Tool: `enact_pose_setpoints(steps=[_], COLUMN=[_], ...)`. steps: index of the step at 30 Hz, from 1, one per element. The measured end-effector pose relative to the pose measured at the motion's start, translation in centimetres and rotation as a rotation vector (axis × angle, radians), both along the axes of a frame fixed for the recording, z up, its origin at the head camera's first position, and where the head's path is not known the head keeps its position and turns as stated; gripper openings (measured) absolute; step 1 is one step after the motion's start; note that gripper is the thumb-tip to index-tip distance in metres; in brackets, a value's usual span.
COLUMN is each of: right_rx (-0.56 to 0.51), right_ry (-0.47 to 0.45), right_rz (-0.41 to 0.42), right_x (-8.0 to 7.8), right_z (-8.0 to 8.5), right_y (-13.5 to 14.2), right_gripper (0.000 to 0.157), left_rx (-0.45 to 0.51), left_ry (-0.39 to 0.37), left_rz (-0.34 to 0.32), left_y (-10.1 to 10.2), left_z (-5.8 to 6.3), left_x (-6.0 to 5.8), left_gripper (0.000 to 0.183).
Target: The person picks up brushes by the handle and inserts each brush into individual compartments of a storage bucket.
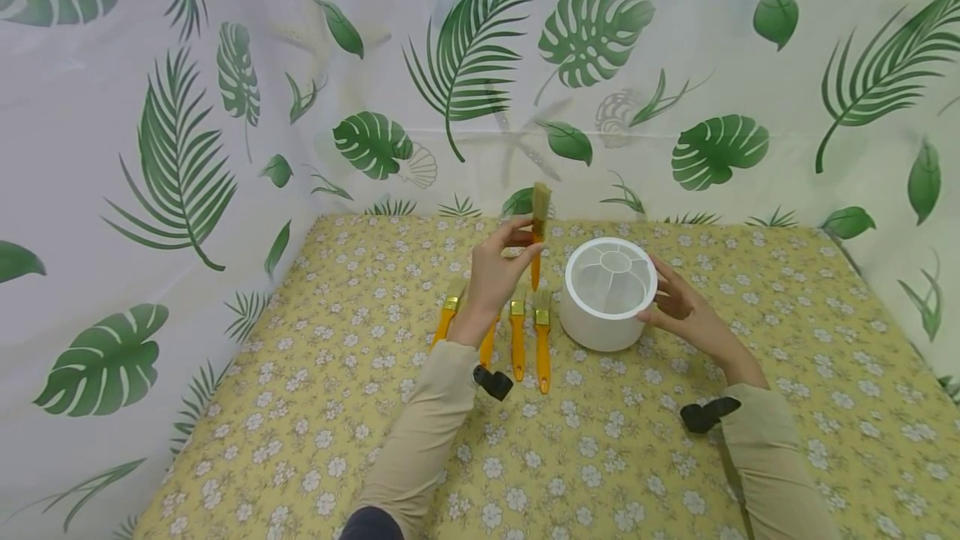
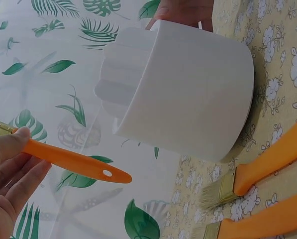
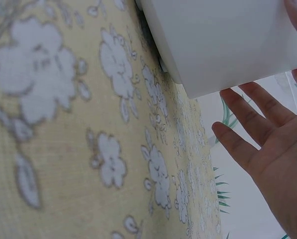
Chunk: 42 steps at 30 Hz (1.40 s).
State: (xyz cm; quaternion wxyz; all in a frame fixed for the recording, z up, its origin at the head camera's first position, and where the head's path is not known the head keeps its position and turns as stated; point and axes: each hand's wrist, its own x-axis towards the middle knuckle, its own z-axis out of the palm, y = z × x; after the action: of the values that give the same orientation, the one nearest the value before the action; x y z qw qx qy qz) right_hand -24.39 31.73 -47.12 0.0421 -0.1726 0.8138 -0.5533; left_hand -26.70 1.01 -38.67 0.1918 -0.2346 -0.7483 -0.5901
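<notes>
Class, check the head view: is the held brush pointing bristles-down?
No, the left hand holds the brush with its bristles up and its handle hanging down.

Some parts are being concealed
One lying brush [image 1: 488,346] is being partly covered by the left hand [image 1: 497,275] in the head view; the held brush [image 2: 78,162] is being cropped at the left wrist view's edge.

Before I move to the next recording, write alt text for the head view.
A person's left hand holds an orange-handled brush upright, bristles up, beside a round white divided container that the right hand touches; four more brushes lie on a yellow floral tablecloth.
</notes>
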Motion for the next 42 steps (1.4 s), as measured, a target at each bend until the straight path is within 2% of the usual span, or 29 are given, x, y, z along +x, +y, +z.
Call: enact_pose_setpoints(steps=[16, 24, 33, 40, 42], right_rx=[-0.008, -0.009, -0.035, -0.016, -0.011], right_ry=[-0.004, 0.025, -0.014, -0.001, 0.003], right_rz=[0.006, 0.042, 0.027, 0.022, 0.026], right_x=[0.1, 0.1, 0.2, 0.2, 0.2], right_z=[0.0, 0.0, 0.0, 0.2, 0.1], right_y=[0.0, 0.1, 0.1, 0.1, 0.1], right_gripper=[0.081, 0.080, 0.080, 0.080, 0.080], left_rx=[0.020, 0.010, 0.017, 0.009, 0.006], left_ry=[0.029, 0.056, 0.056, 0.059, 0.064], left_rz=[-0.011, -0.025, -0.038, -0.034, -0.038], left_y=[1.0, 1.6, 2.2, 3.0, 3.2], left_z=[1.4, 2.0, 2.5, 0.2, 0.2], left_x=[0.4, 0.5, 0.5, -2.1, -2.2], left_gripper=[0.034, 0.034, 0.032, 0.035, 0.035])
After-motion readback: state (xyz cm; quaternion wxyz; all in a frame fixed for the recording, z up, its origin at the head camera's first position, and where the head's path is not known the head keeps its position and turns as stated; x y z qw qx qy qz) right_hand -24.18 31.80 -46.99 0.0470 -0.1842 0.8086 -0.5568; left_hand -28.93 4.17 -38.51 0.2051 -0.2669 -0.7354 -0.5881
